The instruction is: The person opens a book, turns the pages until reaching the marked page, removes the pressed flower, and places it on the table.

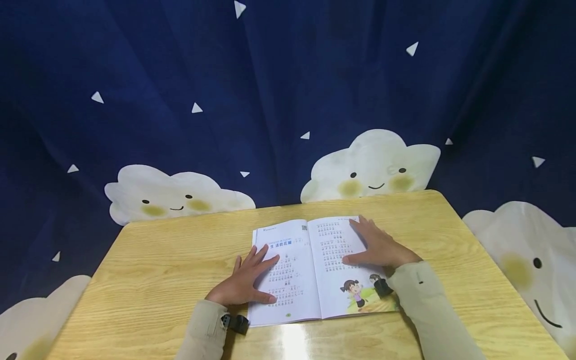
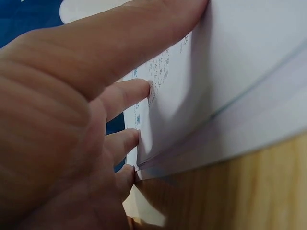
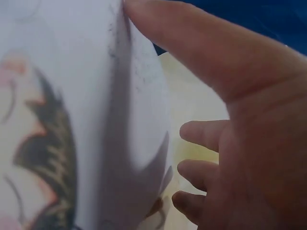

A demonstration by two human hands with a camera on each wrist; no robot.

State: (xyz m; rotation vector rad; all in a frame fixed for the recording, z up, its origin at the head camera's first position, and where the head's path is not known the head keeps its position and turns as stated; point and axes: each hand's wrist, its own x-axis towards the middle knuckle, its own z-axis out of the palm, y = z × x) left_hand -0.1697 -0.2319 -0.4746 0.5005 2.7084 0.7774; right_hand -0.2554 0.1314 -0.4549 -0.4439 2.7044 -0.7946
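An open book [image 1: 302, 280] with printed characters lies flat on the wooden table. Across the outer edge of its left page, my left hand [image 1: 245, 281] rests with fingers spread and thumb on the lower text. The left wrist view shows its fingertips [image 2: 144, 88] against the paper. My right hand [image 1: 380, 245] is at the outer edge of the right page, thumb over the text and fingers stretched toward the top corner. In the right wrist view, its thumb [image 3: 158, 19] meets the page while the other fingers extend past the paper's edge. A cartoon girl [image 1: 355, 292] is printed low on the right page.
The wooden table [image 1: 171, 270] extends on both sides of the book. Behind it hangs a dark blue curtain [image 1: 270, 100] with white triangles and smiling clouds. Small black devices [image 1: 237, 324] are strapped at both wrists, over light sleeves [image 1: 434, 310].
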